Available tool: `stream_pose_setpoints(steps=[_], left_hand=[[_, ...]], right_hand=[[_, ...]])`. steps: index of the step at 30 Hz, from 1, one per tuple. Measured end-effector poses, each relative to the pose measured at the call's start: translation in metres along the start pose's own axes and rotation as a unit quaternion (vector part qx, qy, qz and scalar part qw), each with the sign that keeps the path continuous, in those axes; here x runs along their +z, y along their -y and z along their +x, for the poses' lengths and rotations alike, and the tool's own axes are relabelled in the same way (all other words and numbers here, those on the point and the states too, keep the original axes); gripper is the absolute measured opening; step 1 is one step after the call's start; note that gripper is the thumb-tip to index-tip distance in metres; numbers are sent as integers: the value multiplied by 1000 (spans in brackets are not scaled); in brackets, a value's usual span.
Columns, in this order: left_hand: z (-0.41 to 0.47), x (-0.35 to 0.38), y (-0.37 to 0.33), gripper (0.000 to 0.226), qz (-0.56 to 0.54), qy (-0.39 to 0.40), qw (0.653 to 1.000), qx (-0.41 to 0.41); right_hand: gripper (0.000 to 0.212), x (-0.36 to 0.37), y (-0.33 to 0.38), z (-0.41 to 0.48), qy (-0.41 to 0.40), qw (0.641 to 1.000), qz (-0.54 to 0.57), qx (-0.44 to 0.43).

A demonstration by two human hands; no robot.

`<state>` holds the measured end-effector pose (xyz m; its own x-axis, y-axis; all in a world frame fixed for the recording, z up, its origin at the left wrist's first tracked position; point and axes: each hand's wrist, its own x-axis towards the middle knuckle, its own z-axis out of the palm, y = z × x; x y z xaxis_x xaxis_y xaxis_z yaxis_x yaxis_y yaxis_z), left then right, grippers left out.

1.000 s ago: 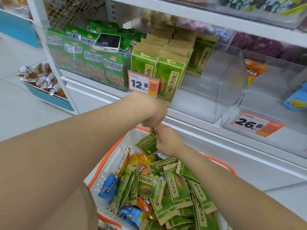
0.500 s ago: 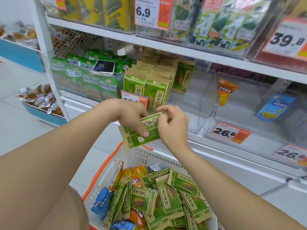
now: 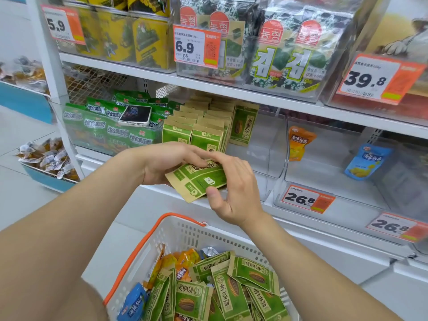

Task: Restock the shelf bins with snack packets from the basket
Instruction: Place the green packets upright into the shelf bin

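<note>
Green-and-tan paper snack packet [image 3: 199, 179] up above the white plastic basket [image 3: 185, 230], just before the clear shelf bin [image 3: 273, 144]: left hand [image 3: 166, 163] grips its upper edge, right hand [image 3: 234, 193] pinches the lower side. Looks light, crinkly, bendable (best held by the flat sealed edges).

- A single view, from a camera on the person's head; it looks forward and down, facing the shelf [image 3: 231, 90] from close by;
- the left hand [image 3: 166, 164] and the right hand [image 3: 236, 195], both holding a green packet [image 3: 199, 179], sit at the middle of the frame, near the lens;
- the basket [image 3: 185, 230] is below them, cut by the bottom edge; the shelf boards run slanted, dropping to the right.
</note>
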<state>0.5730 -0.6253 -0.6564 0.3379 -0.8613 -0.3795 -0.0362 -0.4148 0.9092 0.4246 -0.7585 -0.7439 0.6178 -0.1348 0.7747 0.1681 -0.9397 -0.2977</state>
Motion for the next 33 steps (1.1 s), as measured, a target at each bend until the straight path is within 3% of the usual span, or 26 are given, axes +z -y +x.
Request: stream_pose_setpoints(steps=[2, 6, 9, 11, 16, 19, 22, 23, 25, 29, 31, 33], left_hand=[[-2, 0, -3, 33, -44, 7, 999, 4], [-4, 4, -12, 51, -140, 15, 990, -6], [1, 3, -11, 91, -143, 21, 989, -17], [3, 6, -9, 100, -106, 17, 994, -14], [4, 19, -9, 57, -30, -50, 998, 24], [7, 18, -8, 55, -23, -76, 996, 30], [10, 21, -7, 53, 21, -107, 991, 74], [13, 22, -5, 52, 45, -130, 986, 99], [20, 21, -1, 52, 139, -208, 954, 165], [32, 19, 5, 24, 411, -393, 782, 257], [34, 23, 1, 11, 456, -417, 736, 277], [41, 24, -2, 22, 480, -418, 706, 311]], right_hand=[[67, -4, -2, 6, -11, 999, 17, 25], [41, -5, 4, 23, -78, 985, 77, 134], [62, -1, 4, 33, -102, 955, 95, 260], [71, 2, -2, 34, -112, 932, 112, 325], [68, 4, -5, 30, -128, 917, 92, 366], [54, 2, -1, 30, -128, 925, 112, 341], [20, 2, 1, 33, -109, 929, 140, 325], [25, 2, 2, 34, -124, 923, 138, 337], [40, -1, 2, 38, -185, 900, 120, 377], [52, -19, -9, 61, -203, 859, 102, 459], [55, -24, -19, 73, -200, 844, 116, 483], [61, -25, -29, 80, -211, 839, 122, 486]])
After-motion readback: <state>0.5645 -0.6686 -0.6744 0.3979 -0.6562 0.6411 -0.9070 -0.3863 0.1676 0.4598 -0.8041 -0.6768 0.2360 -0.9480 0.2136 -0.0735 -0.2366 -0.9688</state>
